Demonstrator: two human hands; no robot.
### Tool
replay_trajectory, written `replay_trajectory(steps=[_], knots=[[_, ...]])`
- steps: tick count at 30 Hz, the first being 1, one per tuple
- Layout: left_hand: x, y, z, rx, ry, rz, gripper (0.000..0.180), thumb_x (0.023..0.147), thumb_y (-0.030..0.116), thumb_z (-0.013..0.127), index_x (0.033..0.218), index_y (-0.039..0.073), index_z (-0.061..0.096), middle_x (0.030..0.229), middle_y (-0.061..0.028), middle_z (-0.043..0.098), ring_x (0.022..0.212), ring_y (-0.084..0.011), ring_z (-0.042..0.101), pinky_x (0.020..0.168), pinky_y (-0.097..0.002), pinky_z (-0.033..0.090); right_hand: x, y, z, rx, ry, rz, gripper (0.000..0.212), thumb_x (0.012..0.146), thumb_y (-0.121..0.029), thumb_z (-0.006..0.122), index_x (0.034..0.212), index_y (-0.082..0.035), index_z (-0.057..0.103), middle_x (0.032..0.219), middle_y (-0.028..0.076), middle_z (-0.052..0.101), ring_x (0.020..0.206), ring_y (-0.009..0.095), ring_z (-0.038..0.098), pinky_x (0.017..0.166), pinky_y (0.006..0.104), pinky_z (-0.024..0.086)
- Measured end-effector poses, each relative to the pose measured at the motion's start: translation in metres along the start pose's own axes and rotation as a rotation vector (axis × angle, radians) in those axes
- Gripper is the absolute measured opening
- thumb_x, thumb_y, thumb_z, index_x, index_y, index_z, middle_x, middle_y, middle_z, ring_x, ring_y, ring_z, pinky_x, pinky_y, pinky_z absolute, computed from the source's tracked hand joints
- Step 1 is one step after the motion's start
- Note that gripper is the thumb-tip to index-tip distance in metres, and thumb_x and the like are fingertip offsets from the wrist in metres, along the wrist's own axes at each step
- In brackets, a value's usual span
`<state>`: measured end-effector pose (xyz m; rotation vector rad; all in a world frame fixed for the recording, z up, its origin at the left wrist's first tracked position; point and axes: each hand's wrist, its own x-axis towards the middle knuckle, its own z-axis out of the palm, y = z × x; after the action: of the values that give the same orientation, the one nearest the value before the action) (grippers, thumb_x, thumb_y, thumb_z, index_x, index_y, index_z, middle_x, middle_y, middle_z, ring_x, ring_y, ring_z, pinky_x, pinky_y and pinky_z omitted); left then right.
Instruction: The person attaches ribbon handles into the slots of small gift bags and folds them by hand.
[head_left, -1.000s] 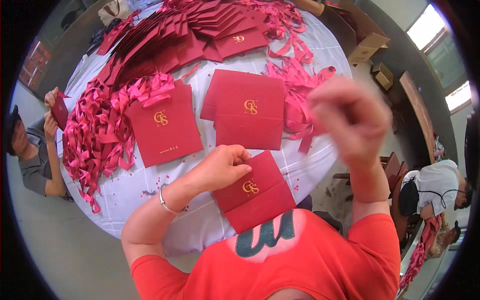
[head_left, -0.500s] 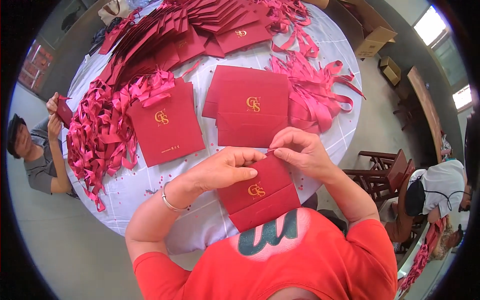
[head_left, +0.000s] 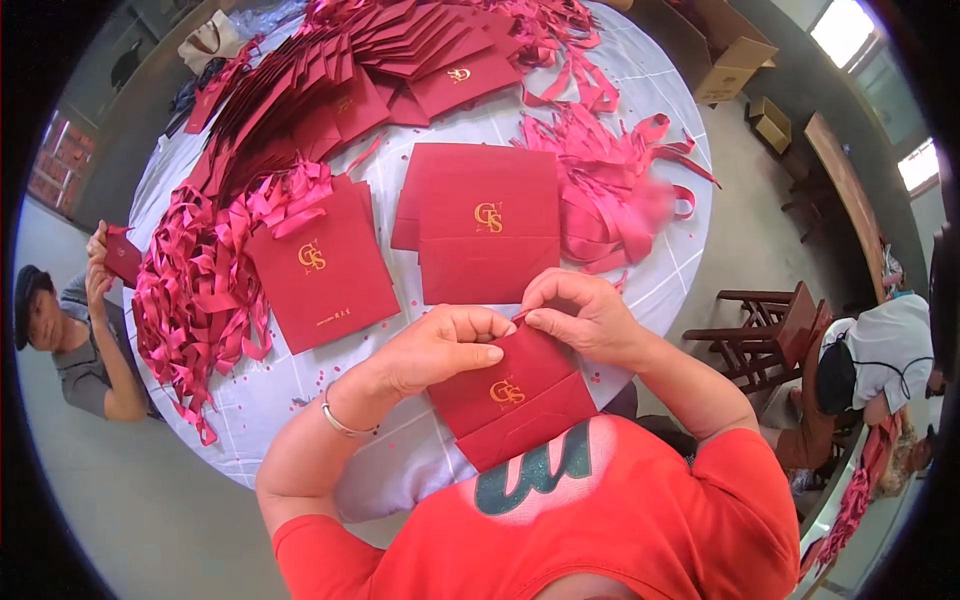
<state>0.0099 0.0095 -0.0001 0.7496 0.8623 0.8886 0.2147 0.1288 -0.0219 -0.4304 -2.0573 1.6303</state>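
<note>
A flat dark-red paper bag [head_left: 512, 425] with a gold emblem and a folded base lies before me against my shirt. My left hand [head_left: 447, 347] is closed on its upper left edge, thumb on the front. At the top edge, my right hand [head_left: 580, 318] pinches a small red bit between thumb and forefinger; whether it is ribbon or bag paper I cannot tell. Just beyond my hands is a stack of similar bags [head_left: 489, 200]. To its left lie bags with ribbon handles [head_left: 325, 275]. A heap of loose pink-red ribbons [head_left: 610, 205] spreads to its right.
A white cloth [head_left: 660, 300] covers the round table, sprinkled with tiny red dots. Many overlapped red bags [head_left: 300, 90] fill its far side. On the left, another person [head_left: 90, 345] holds a small red bag. Wooden chairs [head_left: 765, 325] and another person [head_left: 875, 350] are at the right.
The view has shifted slightly, so the table's things sit a little further left. Both hands keep their hold at the bag's top edge, with the fingertips slightly closer together.
</note>
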Motion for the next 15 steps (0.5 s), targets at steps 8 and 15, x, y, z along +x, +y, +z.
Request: replay_trajectory(steps=[8,15], knots=[[-0.002,-0.003,0.008,0.058,0.119,-0.021,0.024,0.094,0.004,0.057,0.116,-0.001,0.063,0.106,-0.0027,0.066,0.097,-0.0077,0.061,0.086,-0.0251,0.05,-0.003,0.001,0.003,0.106,0.04,0.027,0.005,0.088,0.001,0.065,0.093,-0.001,0.063,0.096,0.005,0.062,0.088,0.012,0.058,0.079,0.0257,0.046],[-0.001,-0.005,-0.002,0.057,-0.006,0.031,0.025,0.094,0.004,0.057,0.118,-0.002,0.061,0.111,-0.003,0.065,0.103,-0.0085,0.058,0.091,-0.025,0.047,-0.008,-0.004,0.003,0.21,0.017,0.098,0.005,0.091,-0.004,0.064,0.094,0.0,0.063,0.101,0.005,0.06,0.094,0.011,0.056,0.083,0.0252,0.045]])
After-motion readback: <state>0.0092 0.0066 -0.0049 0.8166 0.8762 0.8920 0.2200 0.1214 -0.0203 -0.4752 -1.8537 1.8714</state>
